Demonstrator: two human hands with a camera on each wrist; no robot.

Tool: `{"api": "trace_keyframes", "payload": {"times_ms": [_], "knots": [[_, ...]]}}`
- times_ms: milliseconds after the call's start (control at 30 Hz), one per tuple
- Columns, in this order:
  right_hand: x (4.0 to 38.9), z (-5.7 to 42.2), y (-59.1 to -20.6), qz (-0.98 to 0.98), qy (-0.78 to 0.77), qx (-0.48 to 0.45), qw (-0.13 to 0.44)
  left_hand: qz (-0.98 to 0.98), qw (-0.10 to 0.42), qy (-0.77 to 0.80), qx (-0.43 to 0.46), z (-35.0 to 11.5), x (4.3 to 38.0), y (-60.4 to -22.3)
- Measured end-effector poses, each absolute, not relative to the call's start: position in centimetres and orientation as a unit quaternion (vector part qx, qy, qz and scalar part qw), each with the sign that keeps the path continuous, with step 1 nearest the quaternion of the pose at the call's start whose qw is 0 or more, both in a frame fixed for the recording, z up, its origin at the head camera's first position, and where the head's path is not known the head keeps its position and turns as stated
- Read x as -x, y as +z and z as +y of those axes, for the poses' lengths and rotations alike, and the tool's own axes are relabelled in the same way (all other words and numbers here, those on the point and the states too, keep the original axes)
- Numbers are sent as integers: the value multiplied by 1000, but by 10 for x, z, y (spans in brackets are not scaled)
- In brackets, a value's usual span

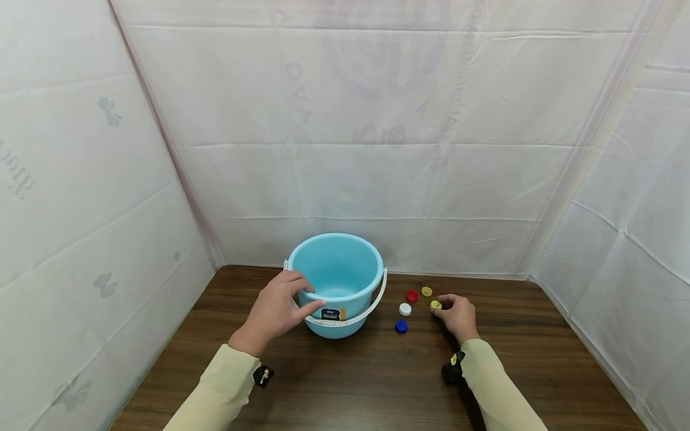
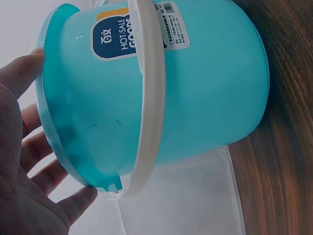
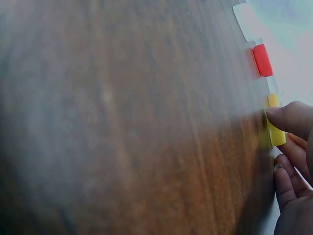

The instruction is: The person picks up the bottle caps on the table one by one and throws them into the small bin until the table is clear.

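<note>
The light blue bucket [image 1: 350, 306] stands upright on the table, its white handle [image 2: 152, 98] hanging down at the front. My left hand [image 1: 278, 305] holds the near left part of its rim, thumb outside and fingers over the edge. A dark label [image 2: 115, 36] shows on the bucket's side. Off to the right, my right hand [image 1: 457, 316] pinches a yellow bottle cap [image 1: 435, 305] between thumb and fingers, low over the wood. In the right wrist view this cap [image 3: 278, 136] is partly covered by the thumb.
Between bucket and right hand lie a red cap [image 1: 412, 296], a white cap [image 1: 405, 309] and a blue cap [image 1: 401, 327]. Another yellow cap [image 1: 426, 291] lies just behind the right hand. White sheeting [image 1: 345, 179] walls the dark wooden table [image 1: 345, 383] at back and sides.
</note>
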State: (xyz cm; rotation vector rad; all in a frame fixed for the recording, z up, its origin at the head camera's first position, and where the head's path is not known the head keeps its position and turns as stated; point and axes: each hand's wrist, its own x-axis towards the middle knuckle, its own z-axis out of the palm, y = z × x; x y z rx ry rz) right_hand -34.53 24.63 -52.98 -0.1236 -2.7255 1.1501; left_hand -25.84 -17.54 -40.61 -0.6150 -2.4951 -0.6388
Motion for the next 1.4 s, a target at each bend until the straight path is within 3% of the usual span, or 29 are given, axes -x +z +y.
{"api": "trace_keyframes", "payload": {"times_ms": [1400], "knots": [[341, 257, -521, -911, 395, 34, 112, -914, 249, -229, 223, -175, 258, -406]]}}
